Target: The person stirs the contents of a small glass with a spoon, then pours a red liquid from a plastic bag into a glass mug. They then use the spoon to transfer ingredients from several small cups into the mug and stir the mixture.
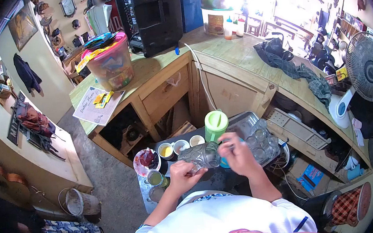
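Observation:
My left hand point(185, 177) is closed around the lower end of a clear patterned glass jug point(202, 155), tipped on its side above a low table. My right hand point(237, 155) is at the jug's mouth with curled fingers; whatever they hold, if anything, is hidden. Just behind stands a light green lidded pitcher point(216, 123). To the left are a cup with yellow contents point(166, 151), two more light-coloured cups point(196, 141), a bowl with dark red packets point(147, 161) and a glass of greenish liquid point(155, 178). A blue rim point(225, 163) shows partly beneath my right hand.
A metal tray point(245, 122) with several upturned glasses point(261, 141) lies to the right. The wooden counter point(164, 67) wraps around ahead, bearing a black speaker point(153, 18) and a pink-lidded tub point(108, 63). A fan point(366, 67) is at right, a bucket point(81, 201) on the floor at left.

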Tool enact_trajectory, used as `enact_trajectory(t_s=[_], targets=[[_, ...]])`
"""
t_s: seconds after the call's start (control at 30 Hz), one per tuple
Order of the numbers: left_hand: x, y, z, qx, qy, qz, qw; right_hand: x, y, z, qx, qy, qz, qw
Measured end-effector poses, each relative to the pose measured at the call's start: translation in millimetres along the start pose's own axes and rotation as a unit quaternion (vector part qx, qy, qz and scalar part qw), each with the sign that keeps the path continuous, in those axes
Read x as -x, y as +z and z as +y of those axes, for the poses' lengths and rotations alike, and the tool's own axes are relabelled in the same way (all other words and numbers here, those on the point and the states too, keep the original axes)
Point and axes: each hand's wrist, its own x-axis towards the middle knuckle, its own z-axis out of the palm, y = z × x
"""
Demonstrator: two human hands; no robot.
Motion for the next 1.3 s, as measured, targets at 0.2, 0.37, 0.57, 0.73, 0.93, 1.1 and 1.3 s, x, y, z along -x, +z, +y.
enact_trajectory(t_s=[0.2,0.37,0.57,0.73,0.93,1.1,1.3], targets=[[3,7,-9,0.022,0.037,0.01,0.999,5,-29,-1,-0.004,-0.048,0.081,0.996],[-4,-1,4,0.022,0.009,-0.005,1.0,-4,-13,-17,0.013,-0.017,-0.119,0.993],[-1,1,2,0.039,-0.006,0.008,0.999,-3,-12,8,0.127,-0.13,-0.026,0.983],[-2,1,1,0.047,0.0,0.011,0.999,-5,-28,-8,0.065,-0.022,0.04,0.997],[-2,2,1,0.072,0.009,0.008,0.997,-15,-14,-20,0.151,-0.117,-0.034,0.981],[1,-2,-3,0.051,-0.016,0.025,0.998,-8,-19,-10,0.068,-0.07,0.13,0.987],[1,-3,0,0.089,-0.055,0.009,0.994,-18,-10,-15,0.121,-0.149,-0.048,0.98]])
